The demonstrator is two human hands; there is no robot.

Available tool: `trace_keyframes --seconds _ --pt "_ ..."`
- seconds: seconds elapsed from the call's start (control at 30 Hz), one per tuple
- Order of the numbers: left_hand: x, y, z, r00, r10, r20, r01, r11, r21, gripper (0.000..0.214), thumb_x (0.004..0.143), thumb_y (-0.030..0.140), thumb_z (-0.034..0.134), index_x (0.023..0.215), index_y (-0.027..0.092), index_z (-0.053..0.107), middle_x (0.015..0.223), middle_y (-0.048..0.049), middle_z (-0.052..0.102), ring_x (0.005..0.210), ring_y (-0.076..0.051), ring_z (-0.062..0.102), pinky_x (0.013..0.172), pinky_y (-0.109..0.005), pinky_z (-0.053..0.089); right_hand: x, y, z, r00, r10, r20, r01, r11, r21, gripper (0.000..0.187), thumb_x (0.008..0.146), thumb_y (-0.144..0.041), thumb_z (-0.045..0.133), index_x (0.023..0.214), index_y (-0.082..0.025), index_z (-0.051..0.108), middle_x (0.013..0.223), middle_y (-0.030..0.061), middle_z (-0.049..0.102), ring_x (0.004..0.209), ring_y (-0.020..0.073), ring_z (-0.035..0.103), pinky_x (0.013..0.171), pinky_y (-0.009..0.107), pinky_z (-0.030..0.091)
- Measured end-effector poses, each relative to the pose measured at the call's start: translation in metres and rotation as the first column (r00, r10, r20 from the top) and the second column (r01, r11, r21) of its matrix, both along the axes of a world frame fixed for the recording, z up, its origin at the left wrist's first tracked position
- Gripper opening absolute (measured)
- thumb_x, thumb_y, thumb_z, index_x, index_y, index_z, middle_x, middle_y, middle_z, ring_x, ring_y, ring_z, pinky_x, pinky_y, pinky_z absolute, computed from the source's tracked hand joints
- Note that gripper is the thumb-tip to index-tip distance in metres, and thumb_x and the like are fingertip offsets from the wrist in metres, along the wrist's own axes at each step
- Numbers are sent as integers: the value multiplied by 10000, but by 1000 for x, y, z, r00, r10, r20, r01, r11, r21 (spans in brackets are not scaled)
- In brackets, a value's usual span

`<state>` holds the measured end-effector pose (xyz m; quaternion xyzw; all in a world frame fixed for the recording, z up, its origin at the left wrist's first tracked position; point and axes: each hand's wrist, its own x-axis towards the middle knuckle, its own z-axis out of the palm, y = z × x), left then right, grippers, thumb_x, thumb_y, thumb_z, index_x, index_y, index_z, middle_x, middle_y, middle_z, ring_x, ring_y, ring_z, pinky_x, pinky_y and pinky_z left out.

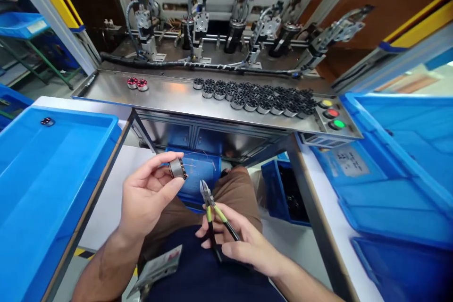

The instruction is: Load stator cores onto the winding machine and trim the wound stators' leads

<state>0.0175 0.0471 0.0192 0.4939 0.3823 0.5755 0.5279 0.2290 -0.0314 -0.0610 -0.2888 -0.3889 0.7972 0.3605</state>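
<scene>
Between the thumb and fingers of my left hand (148, 193) is a small round motor stator (176, 168), with a grey metal side and copper at its edge. Thin wire ends (200, 155) show to its right, over a blue bin. My right hand (237, 238) is wrapped around a pair of cutting pliers (213, 212) with yellow-green and black handles. The pliers' jaws point up, below and to the right of the stator and apart from it. The handles are spread somewhat; whether the jaw tips are parted is hard to make out.
Several black-topped stators (262, 96) crowd the steel ledge (166, 94), with two red ones (137, 84) to the left. Push buttons (332, 113) sit at its right end. Blue trays (53, 165) flank me, the left one holding a single stator (47, 122). Machine clamps (201, 23) stand behind.
</scene>
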Motion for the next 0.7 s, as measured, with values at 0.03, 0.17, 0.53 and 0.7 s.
trace_keyframes --seconds 0.03,0.17,0.53,0.7 --pt "2 0 0 1000 -9 -4 9 1000 2 355 811 94 749 1131 246 738 1182 -74 743 935 -152 735 817 -224 620 0 0 5 1000 -25 16 23 997 75 578 801 -253 698 1344 -271 500 1134 80 599 1019 215 641 880 428 548" --pt "4 -2 2 1000 -18 -9 18 1000 5 350 811 88 747 1126 241 740 1165 -69 750 931 -146 736 808 -206 618 -1 15 22 952 -250 179 100 801 590 727 824 -76 579 1478 -302 357 1134 87 623 933 168 647 876 391 564" --pt "-4 -6 5 998 9 -63 -9 1000 1 337 803 103 763 1109 243 745 1133 -36 752 993 -149 728 936 -219 578 -20 49 27 919 -335 205 10 541 841 816 722 -33 555 1502 -207 393 1081 115 629 936 215 626 836 396 570" --pt "-2 -3 2 998 -16 -56 16 1000 -12 341 809 101 758 1113 255 741 1123 -34 755 1001 -155 727 927 -228 583 -18 49 26 901 -370 228 9 542 840 797 732 -24 555 1492 -216 413 963 82 611 842 197 604 759 376 563"
